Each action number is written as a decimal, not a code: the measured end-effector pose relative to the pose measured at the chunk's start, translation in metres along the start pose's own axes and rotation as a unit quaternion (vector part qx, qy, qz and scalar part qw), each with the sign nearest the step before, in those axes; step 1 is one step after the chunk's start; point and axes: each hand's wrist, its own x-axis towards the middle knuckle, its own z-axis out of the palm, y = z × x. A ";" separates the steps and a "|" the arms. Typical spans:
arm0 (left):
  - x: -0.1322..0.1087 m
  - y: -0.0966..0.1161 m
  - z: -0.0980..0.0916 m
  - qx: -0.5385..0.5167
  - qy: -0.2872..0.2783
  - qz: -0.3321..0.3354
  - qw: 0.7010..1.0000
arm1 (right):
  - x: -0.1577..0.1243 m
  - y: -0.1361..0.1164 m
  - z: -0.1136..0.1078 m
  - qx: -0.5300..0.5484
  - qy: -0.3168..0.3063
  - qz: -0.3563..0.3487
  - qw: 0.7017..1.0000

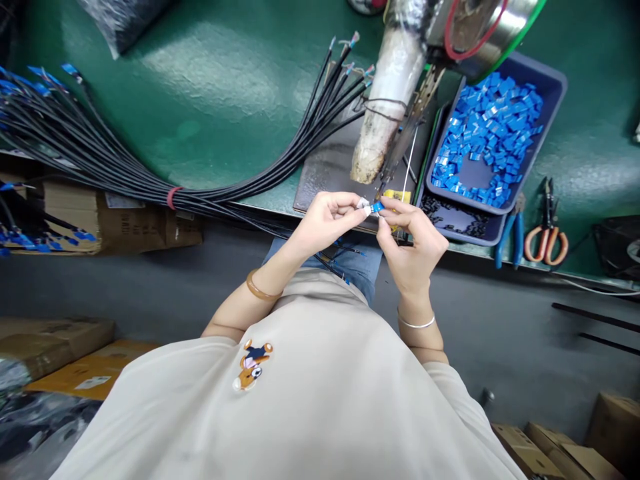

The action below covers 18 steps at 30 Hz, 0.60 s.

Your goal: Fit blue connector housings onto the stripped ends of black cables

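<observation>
A small blue connector (377, 207) is held between my two hands at the table's front edge, below the soldering tool's tip. My left hand (327, 223) pinches its left end with thumb and forefinger, and pale coverings show on those fingertips. On the other end, my right hand (413, 240) closes its thumb and fingers. Whether a wire enters the connector is hidden by the fingers. Just behind the hands is a small yellow block (397, 196), partly covered. Black cables (240, 212) run to the left of the hands, and some cable ends lie over my lap.
A wrapped machine arm (387, 100) hangs close above my hands. To the right stand a bin of blue connectors (560, 93), a lower bin of black parts (493, 237), blue-handled pliers (518, 233) and orange-handled pliers (546, 243). A red band (173, 198) ties the cable bundle.
</observation>
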 end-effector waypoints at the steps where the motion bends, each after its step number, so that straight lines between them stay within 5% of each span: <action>1: 0.000 -0.001 0.000 0.001 0.003 0.000 1.000 | 0.001 -0.001 0.000 -0.007 -0.001 -0.002 1.000; 18: 0.007 0.002 0.002 0.000 0.016 0.004 1.000 | 0.006 -0.002 0.000 -0.003 0.016 -0.034 0.999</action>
